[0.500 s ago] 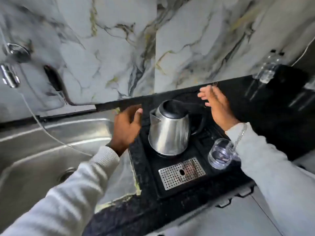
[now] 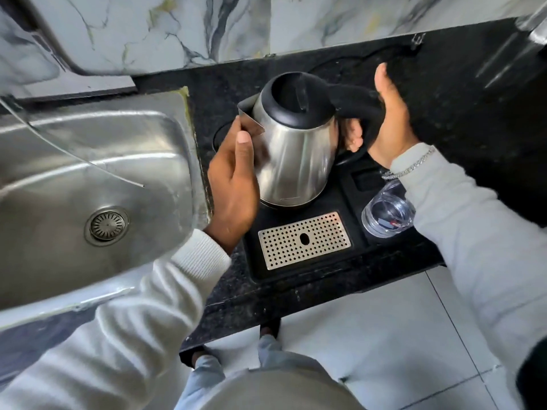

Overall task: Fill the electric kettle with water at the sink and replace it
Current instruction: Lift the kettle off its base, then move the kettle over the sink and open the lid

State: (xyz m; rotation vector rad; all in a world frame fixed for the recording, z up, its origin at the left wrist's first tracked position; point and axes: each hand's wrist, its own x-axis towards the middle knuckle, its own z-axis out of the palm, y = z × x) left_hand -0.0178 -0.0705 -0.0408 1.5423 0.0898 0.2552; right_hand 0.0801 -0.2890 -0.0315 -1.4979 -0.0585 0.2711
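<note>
Head view, looking down. A stainless-steel electric kettle [image 2: 296,146] with a black lid [image 2: 291,97] and black handle [image 2: 353,102] stands tilted on a black tray [image 2: 299,270] set on the dark table [image 2: 461,93], toward the table's left edge where it meets the sink [image 2: 88,161]. The right hand [image 2: 387,122] is closed on the handle: its fingers [image 2: 353,137] curl through the loop between handle and body, the thumb lying along the handle's outer side. The left hand [image 2: 233,184] rests against the kettle's left wall just below the spout [image 2: 248,119], fingers loosely curved around the metal and the thumb pressed to it, steadying rather than fully enclosing it. A perforated metal drip grate [image 2: 305,239] lies in the tray on the near side of the kettle. A clear glass [image 2: 384,213] stands at the tray's right side, partly hidden by the right sleeve [image 2: 461,220]. The sink's drain strainer [image 2: 107,224] shows at the basin's bottom. Marble wall tiles [image 2: 154,28] rise behind the table's far edge.
</note>
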